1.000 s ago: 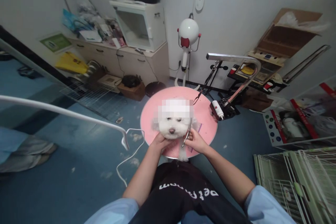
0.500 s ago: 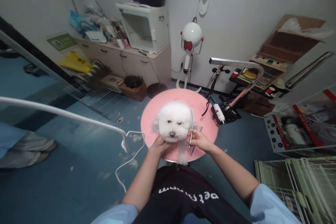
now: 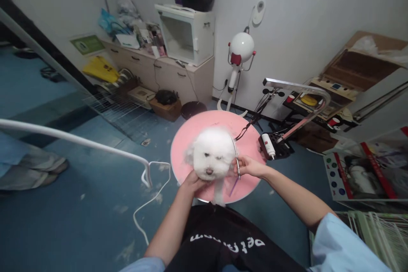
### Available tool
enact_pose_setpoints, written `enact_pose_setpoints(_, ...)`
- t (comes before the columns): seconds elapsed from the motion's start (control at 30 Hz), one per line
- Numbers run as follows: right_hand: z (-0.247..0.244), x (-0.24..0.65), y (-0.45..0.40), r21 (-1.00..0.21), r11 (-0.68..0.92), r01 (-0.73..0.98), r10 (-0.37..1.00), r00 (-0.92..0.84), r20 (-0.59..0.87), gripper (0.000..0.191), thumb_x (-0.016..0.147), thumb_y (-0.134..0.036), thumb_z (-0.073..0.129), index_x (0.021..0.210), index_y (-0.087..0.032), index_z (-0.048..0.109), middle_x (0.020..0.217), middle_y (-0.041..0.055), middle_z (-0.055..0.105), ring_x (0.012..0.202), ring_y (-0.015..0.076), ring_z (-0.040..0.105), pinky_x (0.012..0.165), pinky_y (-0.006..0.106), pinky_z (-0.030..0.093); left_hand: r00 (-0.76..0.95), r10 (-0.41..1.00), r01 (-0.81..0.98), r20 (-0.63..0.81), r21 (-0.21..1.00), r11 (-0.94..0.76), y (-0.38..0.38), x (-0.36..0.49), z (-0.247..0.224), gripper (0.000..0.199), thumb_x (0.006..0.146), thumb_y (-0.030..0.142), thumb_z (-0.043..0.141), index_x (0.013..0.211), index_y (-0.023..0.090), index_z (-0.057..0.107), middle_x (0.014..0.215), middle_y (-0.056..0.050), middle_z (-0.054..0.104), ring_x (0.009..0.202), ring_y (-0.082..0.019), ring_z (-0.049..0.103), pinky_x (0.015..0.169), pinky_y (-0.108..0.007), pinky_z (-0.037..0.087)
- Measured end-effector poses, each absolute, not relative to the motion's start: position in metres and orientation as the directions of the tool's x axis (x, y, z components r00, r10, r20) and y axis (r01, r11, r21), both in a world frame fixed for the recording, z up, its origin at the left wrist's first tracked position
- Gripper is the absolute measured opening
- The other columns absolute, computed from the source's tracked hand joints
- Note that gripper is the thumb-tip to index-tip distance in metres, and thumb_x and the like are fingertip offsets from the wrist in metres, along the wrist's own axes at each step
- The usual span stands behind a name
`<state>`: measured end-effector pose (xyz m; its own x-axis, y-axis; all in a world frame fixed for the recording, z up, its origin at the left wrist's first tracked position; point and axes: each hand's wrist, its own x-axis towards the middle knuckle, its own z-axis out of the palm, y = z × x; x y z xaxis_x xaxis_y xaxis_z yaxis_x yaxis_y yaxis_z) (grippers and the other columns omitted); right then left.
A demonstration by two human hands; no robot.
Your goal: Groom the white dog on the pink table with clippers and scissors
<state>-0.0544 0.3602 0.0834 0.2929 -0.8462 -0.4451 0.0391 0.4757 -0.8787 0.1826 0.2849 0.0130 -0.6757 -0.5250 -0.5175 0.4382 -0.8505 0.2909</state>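
A fluffy white dog (image 3: 213,146) faces me on the round pink grooming table (image 3: 182,140). My left hand (image 3: 193,182) is closed under its chin, its fingertips partly hidden by the fur. In my right hand (image 3: 249,166) is a pair of curved grooming scissors (image 3: 237,162), held by the handles. The blades point up along the side of the dog's head, at the right in the view. Below that hand, a thin purple strip (image 3: 234,188) lies on the table, partly covered.
A metal grooming arm (image 3: 296,87) with dark straps rises at the table's right, beside a white bottle (image 3: 268,146) in a black tray. A white curved tube (image 3: 79,139) reaches in from the left. Behind stands a white dryer (image 3: 242,46). A person's legs (image 3: 32,170) show at far left.
The view has shifted, so the room sits further right and lower. My right hand and the scissors have moved outward, slightly away from the dog's cheek. My left hand stays under the chin.
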Motion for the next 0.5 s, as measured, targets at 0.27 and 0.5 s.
enact_pose_setpoints(0.27,0.097,-0.09,0.333,-0.841,0.517,-0.16,-0.735,0.419,-0.532,0.043,0.06,-0.021,0.076,0.097,-0.018,0.053,0.076,-0.0025,0.065,0.071,0.013,0.065,0.067,0.025,0.049,-0.629,-0.556,0.49,-0.544,0.277,-0.826,0.291,0.18,0.002,0.023,0.07,0.0,0.066,0.092,0.008,0.069,0.072,-0.006,0.069,0.059,-0.015,0.064,0.061,-0.025,0.056)
enact_pose_setpoints(0.5,0.11,-0.11,0.299,-0.83,0.477,-0.291,-0.646,0.525,-0.555,0.045,0.064,-0.024,0.075,0.102,-0.016,0.054,0.082,0.0001,0.067,0.079,0.0139,0.066,0.074,0.028,0.049,-0.584,-0.626,0.588,-0.517,0.263,-0.765,0.296,0.177,0.0,0.053,0.063,-0.011,0.059,0.112,0.01,0.065,0.078,-0.005,0.071,0.065,-0.016,0.067,0.064,-0.024,0.056)
